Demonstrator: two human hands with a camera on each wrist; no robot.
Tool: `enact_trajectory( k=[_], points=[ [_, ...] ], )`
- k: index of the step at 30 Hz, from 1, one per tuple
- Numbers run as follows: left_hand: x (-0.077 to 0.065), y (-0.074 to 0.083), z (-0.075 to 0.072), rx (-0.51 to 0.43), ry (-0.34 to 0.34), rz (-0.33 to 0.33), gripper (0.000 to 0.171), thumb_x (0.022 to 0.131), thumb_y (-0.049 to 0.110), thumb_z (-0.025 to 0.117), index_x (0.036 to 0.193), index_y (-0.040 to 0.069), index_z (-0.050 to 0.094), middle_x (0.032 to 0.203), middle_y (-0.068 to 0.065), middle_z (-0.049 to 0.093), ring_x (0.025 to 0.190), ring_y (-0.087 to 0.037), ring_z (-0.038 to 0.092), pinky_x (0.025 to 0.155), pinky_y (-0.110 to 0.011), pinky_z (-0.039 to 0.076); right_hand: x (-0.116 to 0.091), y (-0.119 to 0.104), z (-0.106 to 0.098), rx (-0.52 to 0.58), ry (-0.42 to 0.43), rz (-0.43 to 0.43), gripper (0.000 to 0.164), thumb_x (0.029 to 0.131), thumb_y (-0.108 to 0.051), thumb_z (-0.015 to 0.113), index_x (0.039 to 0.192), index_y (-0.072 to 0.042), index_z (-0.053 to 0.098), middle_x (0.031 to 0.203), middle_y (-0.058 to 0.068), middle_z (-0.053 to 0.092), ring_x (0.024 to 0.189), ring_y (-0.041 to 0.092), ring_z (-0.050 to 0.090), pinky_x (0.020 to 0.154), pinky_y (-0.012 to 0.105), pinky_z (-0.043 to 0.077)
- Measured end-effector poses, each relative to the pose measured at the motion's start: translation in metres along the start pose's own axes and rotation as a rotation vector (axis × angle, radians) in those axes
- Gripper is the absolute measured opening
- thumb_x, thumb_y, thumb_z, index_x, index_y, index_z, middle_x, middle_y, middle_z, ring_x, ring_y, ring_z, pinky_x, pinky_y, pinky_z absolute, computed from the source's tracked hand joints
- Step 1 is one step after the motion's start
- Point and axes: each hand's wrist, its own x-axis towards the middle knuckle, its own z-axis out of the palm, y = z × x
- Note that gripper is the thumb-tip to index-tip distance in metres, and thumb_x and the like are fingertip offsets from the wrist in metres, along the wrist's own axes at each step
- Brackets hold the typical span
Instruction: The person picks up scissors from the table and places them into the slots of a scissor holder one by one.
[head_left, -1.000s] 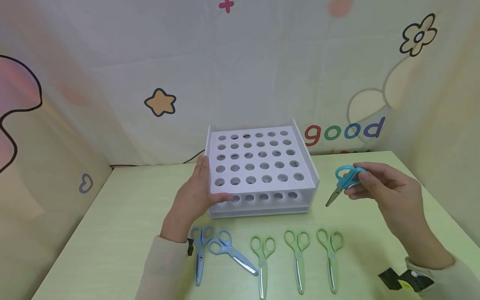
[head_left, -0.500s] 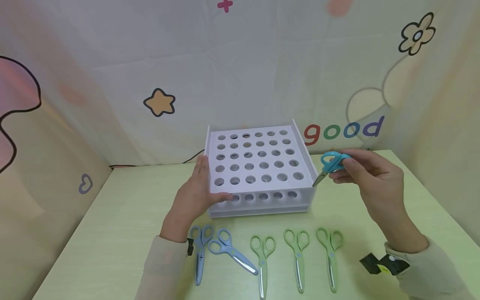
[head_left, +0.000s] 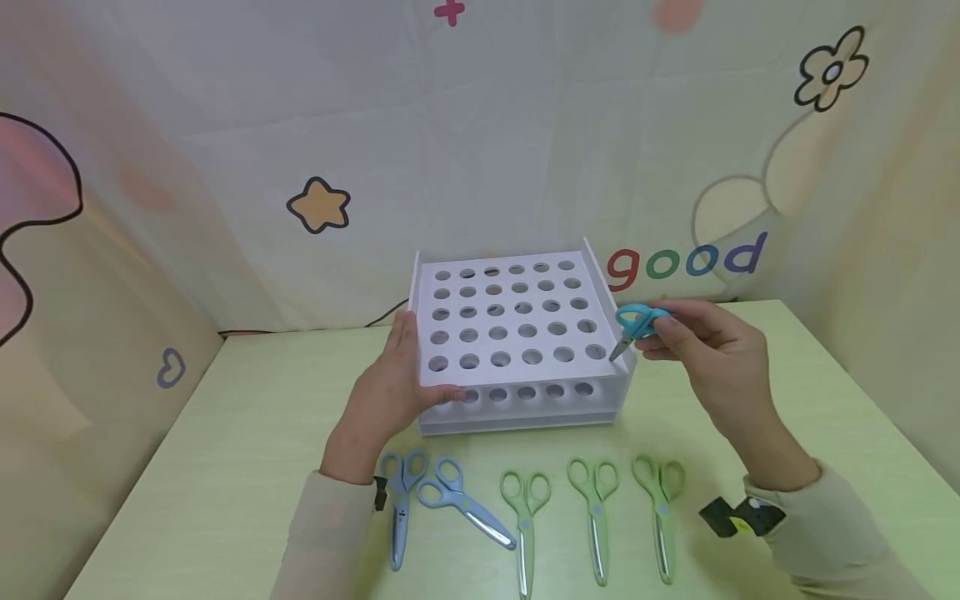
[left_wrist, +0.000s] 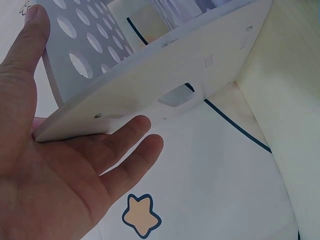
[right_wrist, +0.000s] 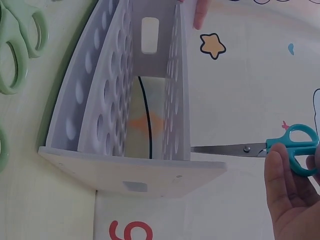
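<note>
My left hand [head_left: 386,387] holds the left front corner of a white rack [head_left: 514,345] with rows of round holes. Its thumb lies on the front, and in the left wrist view its fingers reach along the side panel [left_wrist: 145,90]. On the right, my right hand [head_left: 720,358] pinches small turquoise scissors [head_left: 637,322] by their handles. Their blades point down and left, the tip by the rack's front right hole. The right wrist view shows the closed blades [right_wrist: 225,150] beside the top board; whether they touch it I cannot tell.
Along the front of the table [head_left: 225,467] lie blue scissors [head_left: 400,508], a second blue pair [head_left: 467,507] at an angle, and three green pairs, such as the rightmost green scissors [head_left: 663,517]. A patterned cloth [head_left: 480,167] hangs behind the rack.
My right hand has moved left with the turquoise scissors, from beside the rack to over its right front edge. The left hand and the rack stay in place.
</note>
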Motion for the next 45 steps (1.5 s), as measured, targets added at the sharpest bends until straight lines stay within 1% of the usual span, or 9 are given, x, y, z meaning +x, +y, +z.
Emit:
enact_trajectory(
  k=[9,15,19,24,27,33,37,41,45],
  points=[
    [-0.001,-0.001,0.000,-0.002,-0.015,-0.007,0.128,0.077,0.049,0.086,0.161,0.002,0.001,0.168,-0.014,0.000,0.102,-0.029,0.058,0.071,-0.036,0.048,0.002,0.002,0.002,-0.067,0.041,0.045,0.021,0.097,0.008,0.062,0.116,0.015,0.066,0.096,0.011,0.075,0.076,0.019,0.073,0.072,0.030,0.056],
    [0.000,-0.002,0.000,-0.003,-0.008,-0.003,0.128,0.077,0.049,0.087,0.161,0.003,0.003,0.168,-0.014,0.003,0.098,-0.028,0.058,0.069,-0.035,0.048,0.003,0.009,0.002,-0.096,0.033,0.080,0.021,0.096,0.005,0.064,0.115,0.012,0.067,0.097,0.007,0.075,0.076,0.017,0.073,0.069,0.028,0.057],
    [0.000,-0.002,0.001,-0.005,-0.005,-0.001,0.128,0.076,0.049,0.087,0.161,0.003,0.003,0.168,-0.012,0.005,0.093,-0.026,0.058,0.067,-0.034,0.047,0.003,0.014,0.002,-0.156,0.025,0.107,0.020,0.096,0.002,0.067,0.115,0.009,0.070,0.095,0.005,0.075,0.071,0.016,0.071,0.061,0.025,0.056],
    [0.000,-0.002,0.001,-0.003,-0.012,-0.011,0.129,0.076,0.049,0.087,0.161,0.003,0.002,0.169,-0.012,0.003,0.097,-0.027,0.058,0.068,-0.034,0.047,0.002,0.018,0.002,-0.275,0.017,0.178,0.023,0.096,-0.007,0.070,0.116,0.004,0.072,0.088,0.003,0.074,0.057,0.014,0.064,0.054,0.023,0.053],
    [0.000,-0.001,0.000,0.001,-0.017,-0.016,0.129,0.077,0.049,0.087,0.161,0.002,0.001,0.169,-0.012,0.001,0.099,-0.027,0.058,0.068,-0.033,0.047,0.001,0.019,0.003,-0.347,0.006,0.225,0.026,0.097,-0.012,0.070,0.118,0.003,0.072,0.084,0.005,0.072,0.051,0.015,0.060,0.051,0.023,0.052],
    [0.000,-0.001,0.000,0.000,-0.016,-0.021,0.129,0.077,0.047,0.088,0.161,0.003,0.001,0.169,-0.012,0.002,0.098,-0.028,0.058,0.068,-0.034,0.048,0.000,0.022,0.007,-0.485,-0.022,0.275,0.030,0.098,-0.019,0.070,0.120,0.001,0.071,0.079,0.008,0.069,0.045,0.018,0.053,0.043,0.025,0.045],
    [0.000,0.000,0.000,0.000,-0.013,-0.018,0.129,0.076,0.047,0.088,0.161,0.003,0.002,0.168,-0.012,0.004,0.097,-0.027,0.058,0.068,-0.033,0.048,0.000,0.023,0.008,-0.557,-0.046,0.313,0.031,0.098,-0.023,0.070,0.121,-0.002,0.072,0.088,0.011,0.070,0.045,0.020,0.051,0.043,0.027,0.042],
    [-0.001,0.000,-0.001,0.000,-0.013,-0.016,0.129,0.076,0.048,0.087,0.161,0.003,0.002,0.168,-0.012,0.003,0.097,-0.027,0.058,0.067,-0.032,0.047,0.000,0.025,0.009,-0.591,-0.075,0.337,0.033,0.098,-0.023,0.070,0.124,-0.002,0.071,0.098,0.017,0.070,0.046,0.019,0.051,0.042,0.028,0.040],
    [-0.001,0.000,-0.001,0.001,-0.026,-0.026,0.129,0.077,0.049,0.086,0.161,0.002,0.000,0.168,-0.013,-0.001,0.103,-0.028,0.057,0.067,-0.032,0.047,0.001,0.026,0.009,-0.593,-0.085,0.345,0.033,0.098,-0.021,0.070,0.125,-0.002,0.069,0.096,0.018,0.070,0.047,0.018,0.054,0.043,0.027,0.042]
  ],
)
